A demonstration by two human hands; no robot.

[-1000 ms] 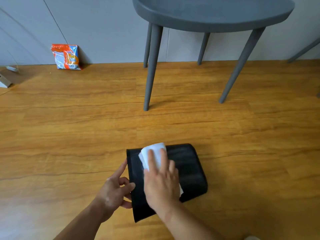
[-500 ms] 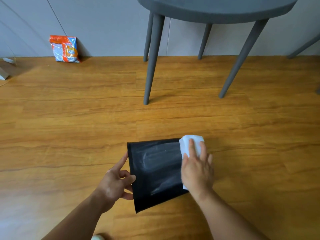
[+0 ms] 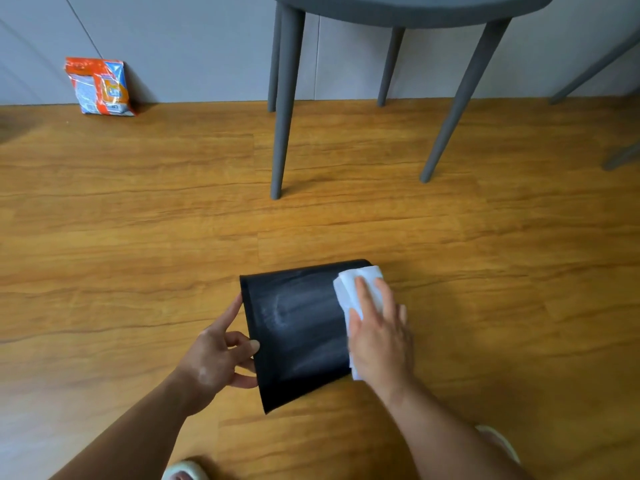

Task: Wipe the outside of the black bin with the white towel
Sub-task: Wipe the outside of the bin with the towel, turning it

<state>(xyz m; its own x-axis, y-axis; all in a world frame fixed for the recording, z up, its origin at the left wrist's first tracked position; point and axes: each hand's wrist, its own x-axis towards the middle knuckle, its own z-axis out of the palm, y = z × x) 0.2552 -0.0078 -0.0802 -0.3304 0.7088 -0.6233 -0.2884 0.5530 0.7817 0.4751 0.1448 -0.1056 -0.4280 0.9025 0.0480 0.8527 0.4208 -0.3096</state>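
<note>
The black bin (image 3: 298,327) lies on its side on the wooden floor, its open rim turned to the left. Pale wipe streaks show on its upper side. My left hand (image 3: 218,355) grips the rim at the left, fingers curled round its edge. My right hand (image 3: 379,330) lies flat with straight fingers on the folded white towel (image 3: 349,289), pressing it against the bin's right end. Most of the towel is hidden under that hand.
A grey table (image 3: 287,109) stands just beyond the bin, its nearest leg about a bin's length away. An orange and blue packet (image 3: 100,86) leans on the wall at the far left. Slippered feet (image 3: 185,471) show at the bottom edge.
My right hand slid the towel from the bin's left part to its right end and stays there. The left hand kept its grip on the rim.
</note>
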